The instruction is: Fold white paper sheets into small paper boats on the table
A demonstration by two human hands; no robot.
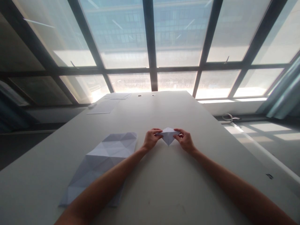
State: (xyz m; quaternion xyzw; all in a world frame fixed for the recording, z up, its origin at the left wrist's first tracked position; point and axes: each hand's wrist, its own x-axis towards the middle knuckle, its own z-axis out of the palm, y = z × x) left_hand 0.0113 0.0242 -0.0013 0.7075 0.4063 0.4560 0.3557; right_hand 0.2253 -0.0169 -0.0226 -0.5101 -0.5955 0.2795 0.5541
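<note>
A small piece of folded white paper (168, 136), diamond-like with a point toward me and a crease down its middle, is held between my two hands above the white table (150, 184). My left hand (151, 139) pinches its left corner between thumb and fingers. At the opposite corner, my right hand (185, 139) grips it the same way. Left of the hands lies a larger sheet of creased paper (103, 157), unfolded and marked with many fold lines. My left forearm passes over part of that sheet and hides it.
Flat white sheets (103, 107) lie at the table's far left, with thin dark lines near them. Two round holes (139, 95) pierce the far end of the table. Large windows (126, 34) stand behind it. A pale cable (231, 118) runs on the right.
</note>
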